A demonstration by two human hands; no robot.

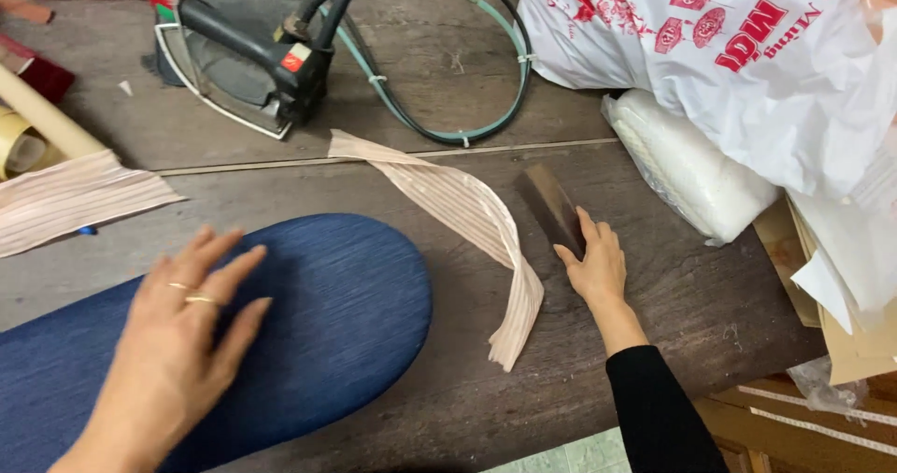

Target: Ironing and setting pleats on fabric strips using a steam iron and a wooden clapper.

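I see the left hand spread open, fingers apart, lying flat on the blue padded board. Right of the board lies a striped fabric strip. Beyond the strip, the right hand grips a dark wooden block with curled fingers.

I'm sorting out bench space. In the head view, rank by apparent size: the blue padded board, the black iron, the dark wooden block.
1. Blue denim-covered padded pressing board, partly cut off by the frame
2. Black electric iron
3. Dark wooden block, under the right hand
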